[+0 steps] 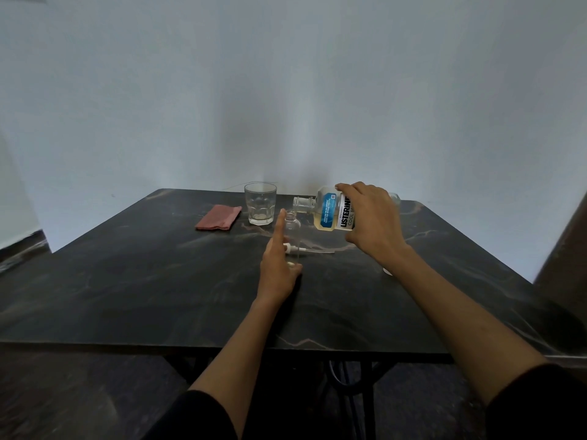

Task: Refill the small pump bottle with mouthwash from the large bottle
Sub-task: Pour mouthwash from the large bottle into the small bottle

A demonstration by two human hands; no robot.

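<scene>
Head view: right hand [370, 223] clamped on big bottle [333, 211], tipped sideways, mouth just above small bottle [293, 231]. Left hand [279, 265] steadying small bottle, forefinger straight. Pump [305, 249] lying behind. Glass [260, 203], cloth [218, 217] near far desk [127, 281] edge; open room in front.

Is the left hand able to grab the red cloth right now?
Probably not right away: the left hand holds the small bottle. The red cloth lies just left, with bare table between.
</scene>
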